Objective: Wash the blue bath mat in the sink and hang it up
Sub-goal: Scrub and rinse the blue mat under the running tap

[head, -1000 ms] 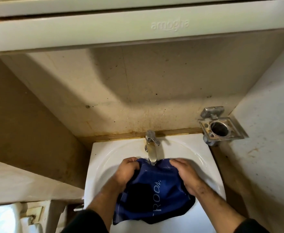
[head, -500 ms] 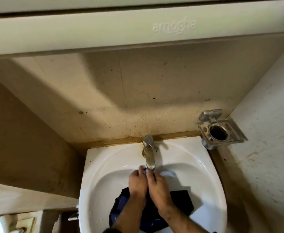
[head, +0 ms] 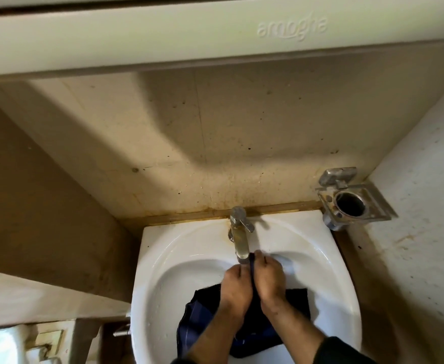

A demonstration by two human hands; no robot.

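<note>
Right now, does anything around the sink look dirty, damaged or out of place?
Yes. Brown stains run along the wall just above the sink, thickest behind the tap. The metal holder on the right is empty and looks tarnished. Both hands, left and right, pinch the mat under the spout; nothing has spilled.

The sink (head: 163, 258) sits against the far wall (head: 241, 140), with the tap (head: 239, 232) at the middle of its far rim, spout reaching toward the near side. The bath mat (head: 202, 319) lies in the near part of the basin. The left hand (head: 235, 287) and right hand (head: 269, 279) are pressed side by side over it, just under the spout, a fold of mat pinched between them. A wall-mounted holder (head: 352, 200) hangs right of the sink's far corner. A cabinet (head: 163, 40) overhangs above.
</note>
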